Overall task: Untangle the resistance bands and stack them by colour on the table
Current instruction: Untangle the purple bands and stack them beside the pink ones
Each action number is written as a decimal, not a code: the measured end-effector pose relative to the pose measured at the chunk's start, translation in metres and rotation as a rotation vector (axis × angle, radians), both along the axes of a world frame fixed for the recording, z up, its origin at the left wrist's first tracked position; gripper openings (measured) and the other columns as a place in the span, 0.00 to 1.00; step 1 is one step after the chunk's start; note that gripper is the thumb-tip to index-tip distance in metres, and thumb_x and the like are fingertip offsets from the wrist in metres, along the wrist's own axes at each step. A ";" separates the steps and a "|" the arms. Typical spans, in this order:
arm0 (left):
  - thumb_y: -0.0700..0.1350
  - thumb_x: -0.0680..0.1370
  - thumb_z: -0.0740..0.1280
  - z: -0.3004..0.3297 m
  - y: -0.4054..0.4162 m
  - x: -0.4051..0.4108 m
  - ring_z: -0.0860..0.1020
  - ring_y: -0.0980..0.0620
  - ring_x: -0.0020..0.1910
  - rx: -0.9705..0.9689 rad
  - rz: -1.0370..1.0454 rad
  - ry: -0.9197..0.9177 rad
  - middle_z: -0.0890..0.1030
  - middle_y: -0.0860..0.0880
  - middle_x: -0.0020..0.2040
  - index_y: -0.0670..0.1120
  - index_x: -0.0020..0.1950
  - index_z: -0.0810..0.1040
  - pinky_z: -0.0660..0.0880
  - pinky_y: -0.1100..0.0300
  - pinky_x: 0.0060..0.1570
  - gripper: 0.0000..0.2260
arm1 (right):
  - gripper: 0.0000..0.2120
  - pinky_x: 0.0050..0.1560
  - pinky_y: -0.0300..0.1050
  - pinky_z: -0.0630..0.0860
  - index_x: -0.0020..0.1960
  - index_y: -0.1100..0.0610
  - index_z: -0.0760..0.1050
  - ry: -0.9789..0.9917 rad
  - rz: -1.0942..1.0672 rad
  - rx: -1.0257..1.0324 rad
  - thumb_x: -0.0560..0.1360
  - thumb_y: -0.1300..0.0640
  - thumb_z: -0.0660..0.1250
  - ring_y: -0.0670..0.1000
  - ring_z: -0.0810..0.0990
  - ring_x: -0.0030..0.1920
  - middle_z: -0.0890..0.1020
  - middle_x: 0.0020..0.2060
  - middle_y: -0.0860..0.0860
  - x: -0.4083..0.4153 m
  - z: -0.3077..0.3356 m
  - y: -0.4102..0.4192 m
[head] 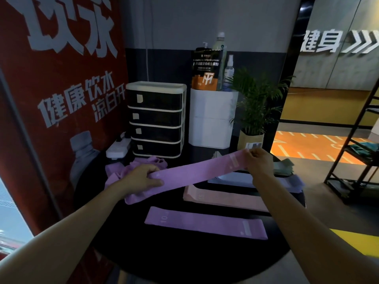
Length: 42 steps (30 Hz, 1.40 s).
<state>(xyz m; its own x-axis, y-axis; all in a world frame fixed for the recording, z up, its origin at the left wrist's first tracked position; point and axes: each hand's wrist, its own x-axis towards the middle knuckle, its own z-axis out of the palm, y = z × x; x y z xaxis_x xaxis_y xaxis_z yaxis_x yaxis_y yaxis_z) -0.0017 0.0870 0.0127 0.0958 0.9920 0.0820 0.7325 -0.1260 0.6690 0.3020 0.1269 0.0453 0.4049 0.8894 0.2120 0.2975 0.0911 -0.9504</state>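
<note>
I am holding a purple band (196, 171) stretched flat above the round table (114, 232), my left hand (143, 177) clamping one end with fingers closed, my right hand (259, 160) pinching the other. I am keeping it taut, probably to lay it squarely onto the purple band lying flat (205, 223) nearest me; the tangled purple heap (131, 167) is waiting behind my left hand.

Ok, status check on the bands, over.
Left hand and right hand stretching purple band taut. Matching purple band flat below. Tangled pile remains.
</note>
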 end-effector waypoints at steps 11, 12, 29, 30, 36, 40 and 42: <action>0.34 0.75 0.67 -0.023 -0.025 0.004 0.74 0.54 0.35 -0.226 0.348 -0.877 0.77 0.47 0.37 0.45 0.43 0.74 0.74 0.69 0.25 0.07 | 0.11 0.47 0.54 0.75 0.37 0.63 0.75 0.096 -0.025 -0.117 0.76 0.60 0.64 0.56 0.75 0.42 0.76 0.36 0.57 0.024 -0.047 -0.034; 0.33 0.75 0.66 -0.025 -0.027 0.006 0.75 0.53 0.36 -0.214 0.362 -0.936 0.77 0.46 0.39 0.45 0.44 0.74 0.75 0.68 0.26 0.07 | 0.10 0.46 0.54 0.75 0.38 0.66 0.76 0.099 -0.029 -0.124 0.76 0.61 0.64 0.56 0.74 0.41 0.76 0.37 0.59 0.026 -0.051 -0.039; 0.33 0.69 0.73 -0.078 -0.054 0.013 0.77 0.48 0.45 0.184 0.418 -0.396 0.80 0.43 0.44 0.40 0.45 0.78 0.75 0.51 0.53 0.08 | 0.10 0.40 0.42 0.63 0.45 0.70 0.78 -0.222 -0.085 -0.195 0.75 0.62 0.64 0.57 0.76 0.43 0.81 0.44 0.63 0.040 -0.106 -0.100; 0.33 0.69 0.74 -0.080 -0.055 0.014 0.77 0.48 0.45 0.198 0.420 -0.369 0.80 0.43 0.44 0.40 0.45 0.78 0.75 0.51 0.53 0.08 | 0.09 0.40 0.42 0.63 0.45 0.68 0.78 -0.249 -0.094 -0.186 0.75 0.61 0.64 0.58 0.77 0.45 0.82 0.44 0.62 0.039 -0.107 -0.100; 0.34 0.70 0.73 -0.087 -0.061 0.022 0.77 0.49 0.42 0.259 0.436 -0.285 0.79 0.45 0.41 0.39 0.46 0.78 0.70 0.61 0.47 0.07 | 0.09 0.41 0.43 0.65 0.46 0.67 0.76 -0.360 -0.143 -0.159 0.77 0.60 0.63 0.60 0.78 0.48 0.81 0.45 0.61 0.035 -0.118 -0.099; 0.34 0.69 0.73 -0.091 -0.064 0.023 0.77 0.49 0.41 0.270 0.411 -0.311 0.79 0.45 0.40 0.42 0.42 0.76 0.70 0.65 0.42 0.08 | 0.09 0.39 0.45 0.67 0.43 0.66 0.74 -0.392 -0.150 -0.143 0.77 0.61 0.62 0.61 0.77 0.45 0.79 0.41 0.61 0.033 -0.124 -0.099; 0.34 0.69 0.73 -0.094 -0.065 0.023 0.76 0.50 0.40 0.276 0.393 -0.305 0.78 0.45 0.39 0.42 0.42 0.76 0.70 0.70 0.39 0.08 | 0.08 0.38 0.46 0.67 0.44 0.65 0.74 -0.415 -0.161 -0.148 0.77 0.61 0.61 0.60 0.77 0.45 0.79 0.42 0.60 0.031 -0.127 -0.099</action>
